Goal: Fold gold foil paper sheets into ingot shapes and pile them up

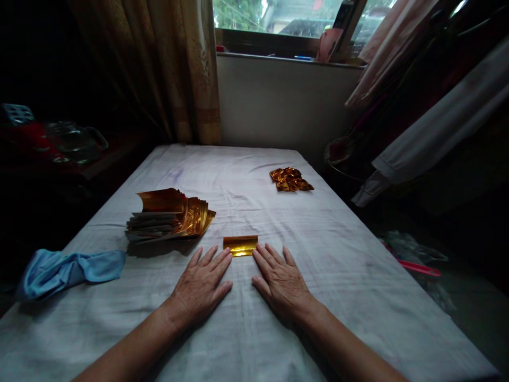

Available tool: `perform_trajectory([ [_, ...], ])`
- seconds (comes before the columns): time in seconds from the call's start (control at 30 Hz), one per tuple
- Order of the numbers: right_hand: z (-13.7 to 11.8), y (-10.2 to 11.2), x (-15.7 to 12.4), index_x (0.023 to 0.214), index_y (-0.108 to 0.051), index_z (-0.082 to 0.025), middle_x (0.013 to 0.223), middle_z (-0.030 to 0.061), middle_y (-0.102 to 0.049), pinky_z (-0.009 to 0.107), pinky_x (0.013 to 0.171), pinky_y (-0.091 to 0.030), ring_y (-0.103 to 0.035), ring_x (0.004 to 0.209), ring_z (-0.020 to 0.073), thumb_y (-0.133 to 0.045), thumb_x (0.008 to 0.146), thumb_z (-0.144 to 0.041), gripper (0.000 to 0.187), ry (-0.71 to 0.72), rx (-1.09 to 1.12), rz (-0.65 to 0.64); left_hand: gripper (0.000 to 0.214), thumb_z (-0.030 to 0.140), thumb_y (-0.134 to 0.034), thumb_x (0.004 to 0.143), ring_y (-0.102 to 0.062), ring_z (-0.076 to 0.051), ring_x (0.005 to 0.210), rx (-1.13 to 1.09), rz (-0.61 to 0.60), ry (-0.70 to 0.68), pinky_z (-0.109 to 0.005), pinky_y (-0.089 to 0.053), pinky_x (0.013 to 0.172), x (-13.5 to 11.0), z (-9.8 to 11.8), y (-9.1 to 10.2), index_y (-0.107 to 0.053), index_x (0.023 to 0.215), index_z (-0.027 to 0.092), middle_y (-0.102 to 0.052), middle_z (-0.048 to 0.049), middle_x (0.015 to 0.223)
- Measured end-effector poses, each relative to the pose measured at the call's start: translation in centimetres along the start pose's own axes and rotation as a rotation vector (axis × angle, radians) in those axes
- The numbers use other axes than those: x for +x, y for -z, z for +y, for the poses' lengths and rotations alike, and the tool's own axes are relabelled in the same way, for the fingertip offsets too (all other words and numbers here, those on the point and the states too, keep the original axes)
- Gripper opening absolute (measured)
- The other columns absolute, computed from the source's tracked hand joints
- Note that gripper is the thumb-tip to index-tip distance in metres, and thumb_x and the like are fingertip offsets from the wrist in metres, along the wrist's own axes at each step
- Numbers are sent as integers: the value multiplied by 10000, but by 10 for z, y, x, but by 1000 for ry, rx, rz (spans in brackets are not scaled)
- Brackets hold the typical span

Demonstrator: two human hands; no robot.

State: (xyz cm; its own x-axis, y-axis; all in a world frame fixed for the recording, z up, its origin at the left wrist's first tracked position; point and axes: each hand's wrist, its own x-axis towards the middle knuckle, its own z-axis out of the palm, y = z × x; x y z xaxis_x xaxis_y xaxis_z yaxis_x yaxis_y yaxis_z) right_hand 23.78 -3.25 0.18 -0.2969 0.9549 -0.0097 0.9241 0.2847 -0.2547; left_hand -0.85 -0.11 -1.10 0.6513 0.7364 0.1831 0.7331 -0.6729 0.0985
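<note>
A person's left hand (202, 284) and right hand (283, 280), both spread wide, are resting on white cloth (338, 233), touching either end of a gold sheet (240, 245), where gentle, even pressure should be preventing creases

no legible text, no readable labels, numbers

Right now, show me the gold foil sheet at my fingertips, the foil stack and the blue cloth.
Gold foil sheet (240, 246), head view, its middle.
Foil stack (170, 216), head view, near its middle.
Blue cloth (75, 271), head view, its middle.
</note>
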Motion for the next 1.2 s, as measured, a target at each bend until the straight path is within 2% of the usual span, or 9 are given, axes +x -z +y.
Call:
perform_trajectory([
  [0.13,2,-2,4,1411,-541,-221,1510,94,-489,548,1169,-259,-397,1424,286,-492,973,-350,459,7,36,98,388,374,-485,988,-504,-291,1322,-59,68,23,-539,-297,1133,8,-1,4,-605,1334,248,-633,-69,1369],
  [0.23,8,-2,14,1303,-622,-190,1402,106,-600,461,1124,-354,-520,1313,258,-524,928,-256,393,-13,122,206,266,301,-471,999,-612,-234,1141,-144,161,49,-504,-346,1096,20,-3,6,-704,1117,251,-721,-52,1171],
  [0.33,16,0,29,1268,-638,-173,1294,113,-666,388,1044,-433,-592,1200,238,-546,902,-234,382,-91,179,272,204,277,-522,977,-644,-201,960,-196,207,67,-430,-431,984,30,-4,6,-720,951,236,-728,-37,996],
  [0.5,28,-1,47,1262,-651,-214,1316,112,-643,431,1030,-427,-569,1222,271,-651,836,-287,432,-147,202,293,129,252,-590,933,-634,-209,935,-229,223,145,-393,-449,887,33,-4,4,-711,890,239,-710,-27,956],
  [0.63,33,-5,47,1105,-712,-252,1286,86,-656,441,1036,-408,-568,1220,263,-661,819,-282,292,-80,276,325,117,262,-581,922,-626,-215,949,-247,227,193,-386,-459,887,32,-5,2,-684,874,237,-702,-30,962],
  [0.77,32,-4,43,981,-700,-249,1245,74,-670,426,1011,-409,-578,1187,257,-655,794,-242,192,-44,332,353,79,277,-593,897,-616,-242,949,-199,261,282,-397,-491,872,31,-7,-4,-615,943,218,-682,-54,978],
  [0.87,29,-2,43,956,-676,-234,1106,57,-711,389,958,-419,-615,1082,237,-642,791,-200,171,-14,358,355,267,299,-601,889,-596,-272,1052,-171,315,323,-435,-492,930,31,-9,-9,-570,1137,204,-665,-92,1117],
  [0.97,28,0,43,983,-672,-221,981,43,-726,370,912,-428,-637,969,224,-642,785,-185,203,0,380,353,360,309,-600,894,-578,-275,1123,-181,290,292,-445,-478,975,30,-11,-11,-554,1243,232,-642,-85,1206],
  [1.2,32,-3,45,1091,-684,-226,957,59,-736,399,913,-461,-657,946,240,-583,782,-209,326,-32,466,351,489,344,-613,897,-551,-276,1224,-198,287,331,-448,-463,1027,29,-14,-16,-493,1356,222,-612,-100,1329],
])
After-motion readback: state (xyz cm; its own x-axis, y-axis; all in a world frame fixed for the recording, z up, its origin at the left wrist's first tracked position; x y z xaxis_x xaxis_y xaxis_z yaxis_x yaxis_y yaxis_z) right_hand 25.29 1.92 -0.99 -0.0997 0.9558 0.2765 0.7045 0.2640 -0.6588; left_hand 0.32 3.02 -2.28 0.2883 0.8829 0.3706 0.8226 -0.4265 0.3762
